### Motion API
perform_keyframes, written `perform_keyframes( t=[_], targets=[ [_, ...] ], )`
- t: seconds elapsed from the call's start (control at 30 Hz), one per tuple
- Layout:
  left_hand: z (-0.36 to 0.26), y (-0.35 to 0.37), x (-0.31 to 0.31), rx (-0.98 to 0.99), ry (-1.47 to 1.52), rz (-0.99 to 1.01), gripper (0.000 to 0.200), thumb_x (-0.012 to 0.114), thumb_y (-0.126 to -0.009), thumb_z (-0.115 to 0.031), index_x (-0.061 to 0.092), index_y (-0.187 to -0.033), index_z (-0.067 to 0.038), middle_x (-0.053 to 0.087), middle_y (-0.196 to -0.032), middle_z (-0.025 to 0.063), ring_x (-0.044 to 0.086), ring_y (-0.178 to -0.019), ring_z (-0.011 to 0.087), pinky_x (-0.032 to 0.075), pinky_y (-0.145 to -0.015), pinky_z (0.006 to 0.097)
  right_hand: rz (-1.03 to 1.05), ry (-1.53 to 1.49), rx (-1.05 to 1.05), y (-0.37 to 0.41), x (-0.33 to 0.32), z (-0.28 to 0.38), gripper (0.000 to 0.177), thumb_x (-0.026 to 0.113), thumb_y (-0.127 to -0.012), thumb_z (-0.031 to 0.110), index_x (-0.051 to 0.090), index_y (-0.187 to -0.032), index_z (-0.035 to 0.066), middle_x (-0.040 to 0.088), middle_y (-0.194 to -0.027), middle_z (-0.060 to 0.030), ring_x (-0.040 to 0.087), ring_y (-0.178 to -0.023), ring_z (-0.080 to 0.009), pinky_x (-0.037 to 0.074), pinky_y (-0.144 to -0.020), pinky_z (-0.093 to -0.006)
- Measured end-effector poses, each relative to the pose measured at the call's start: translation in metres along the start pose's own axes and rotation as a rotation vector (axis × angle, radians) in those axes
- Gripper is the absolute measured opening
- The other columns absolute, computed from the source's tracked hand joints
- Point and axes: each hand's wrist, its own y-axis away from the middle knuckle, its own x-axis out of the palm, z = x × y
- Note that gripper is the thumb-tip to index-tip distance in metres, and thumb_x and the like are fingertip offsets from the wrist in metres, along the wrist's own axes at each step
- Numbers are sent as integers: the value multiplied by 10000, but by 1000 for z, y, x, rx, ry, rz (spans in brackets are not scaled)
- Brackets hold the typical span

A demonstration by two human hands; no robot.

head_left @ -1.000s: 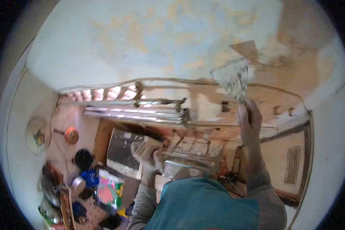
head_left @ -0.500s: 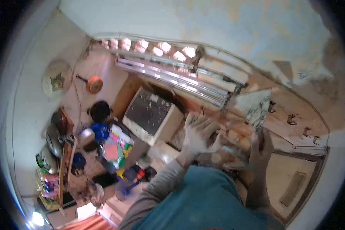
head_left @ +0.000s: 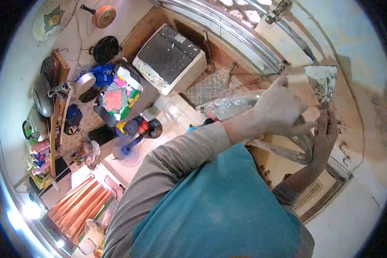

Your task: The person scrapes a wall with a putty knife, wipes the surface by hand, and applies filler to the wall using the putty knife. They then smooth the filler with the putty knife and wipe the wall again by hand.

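My right hand (head_left: 327, 127) is closed on the handle of a putty knife (head_left: 321, 81). The wide metal blade points up, smeared with white and dark patches, in front of the bare, patchy wall (head_left: 352, 81). Just left of it, my left hand (head_left: 281, 107) has its fingers curled in and the thumb stretched out toward the right hand. Nothing shows in the left hand, and its palm is hidden. Beneath both hands runs a dusty tubular frame (head_left: 303, 148). A cloudy plastic-like sheet or cover (head_left: 232, 105) lies behind my left wrist.
A washing machine (head_left: 172, 56) with a speckled dark lid stands beyond. To the left are pans on the wall (head_left: 104, 17), a shelf (head_left: 55, 129), bright patterned cloth (head_left: 122, 92) and a fan (head_left: 127, 150). An orange curtain (head_left: 79, 210) hangs lower left; wall hooks (head_left: 343, 148) are at right.
The view has tilted downward. My left hand has gone from spread fingers to curled ones and is nearer the right hand. The putty knife remains in my right hand, its blade more upright.
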Motion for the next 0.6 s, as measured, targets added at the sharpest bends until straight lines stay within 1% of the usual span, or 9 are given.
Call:
perform_keyframes(
  t=[0.03, 0.13, 0.23, 0.33, 0.4, 0.43, 0.47, 0.57, 0.6],
  targets=[
    [-2, 0, -5, -19, 12, 81, 502, 581, -870, -546, 670, -675, -92, 629, -600, 123, 644, -631, 293, 443, -898, 449, 22, 38, 6, -1, 0, 2, 266, 572, -1013, 272, 656, -1068, 26, 414, -688, 49, 356, -612, -46, 284, -543, -227],
    [3, 2, 0, 18, 3, 83, 566, 506, -895, -594, 706, -694, -104, 617, -574, 97, 592, -548, 268, 366, -831, 451, 22, 77, 36, 5, 2, 4, 314, 541, -1027, 307, 675, -1071, 27, 410, -684, 60, 339, -593, -47, 253, -522, -226],
    [2, 4, 3, 17, 9, 31, 567, 517, -886, -601, 698, -689, -100, 614, -575, 96, 588, -544, 283, 370, -820, 448, 64, -34, 65, 4, -2, 3, 321, 535, -1031, 309, 676, -1082, 26, 427, -713, 56, 347, -616, -47, 266, -543, -229],
    [-2, 4, 3, -25, 55, -13, 530, 572, -867, -578, 692, -758, -73, 651, -646, 131, 659, -648, 315, 445, -915, 518, 75, -26, 90, 6, 0, 5, 331, 538, -1029, 319, 680, -1087, 26, 471, -760, 44, 383, -662, -50, 294, -573, -227],
    [0, 5, 2, -9, 57, -57, 520, 570, -868, -575, 703, -779, -80, 655, -659, 131, 666, -667, 316, 436, -943, 524, 43, -29, 117, 9, 2, 10, 342, 551, -1023, 322, 669, -1124, 18, 555, -857, 10, 462, -751, -69, 389, -657, -243],
    [0, 5, 3, 10, 55, -102, 511, 568, -868, -573, 714, -799, -88, 660, -672, 131, 673, -686, 316, 427, -971, 529, 46, -18, 117, 9, 1, 8, 342, 551, -1023, 322, 669, -1124, 18, 555, -857, 10, 462, -751, -69, 389, -657, -243],
    [0, 5, 3, 6, 61, -111, 511, 568, -868, -573, 714, -799, -88, 660, -672, 131, 673, -686, 316, 427, -971, 529, 43, -86, 160, 7, -1, 3, 353, 558, -1019, 322, 653, -1162, 14, 592, -943, -16, 515, -834, -91, 427, -728, -254],
    [1, 6, 3, -36, 107, -9, 507, 548, -876, -572, 729, -847, -99, 669, -691, 126, 685, -740, 311, 404, -1013, 546, 47, -154, 197, 3, -11, -17, 392, 574, -1010, 327, 617, -1233, 7, 625, -1111, -63, 575, -1010, -137, 464, -864, -277],
    [1, 7, 7, -14, 105, -56, 542, 523, -879, -595, 721, -821, -95, 679, -734, 125, 675, -770, 293, 420, -901, 503, 46, -154, 199, 2, -12, -20, 418, 582, -1005, 332, 598, -1266, 5, 622, -1192, -84, 583, -1103, -160, 463, -929, -288]
  ],
)
